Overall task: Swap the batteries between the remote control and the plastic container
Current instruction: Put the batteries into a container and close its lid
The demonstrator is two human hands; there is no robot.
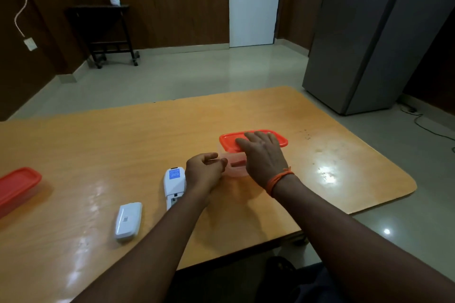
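Note:
A clear plastic container (235, 167) stands mid-table. Its red lid (227, 141) sits shifted toward the back, so the front of the box shows. My right hand (262, 155) lies palm-down on the lid, fingers stretched across it and the thumb hidden. My left hand (204, 171) is curled against the container's left corner; whether it holds anything is unclear. The white remote control (173, 183) lies face-down just left of that hand, its battery bay open toward me. Its white battery cover (128, 220) rests further left. No battery is visible.
A second red-lidded container (17, 186) sits at the table's far left edge. The wooden table (332, 167) has a rounded right corner. A grey cabinet (364, 37) stands on the floor beyond, to the right.

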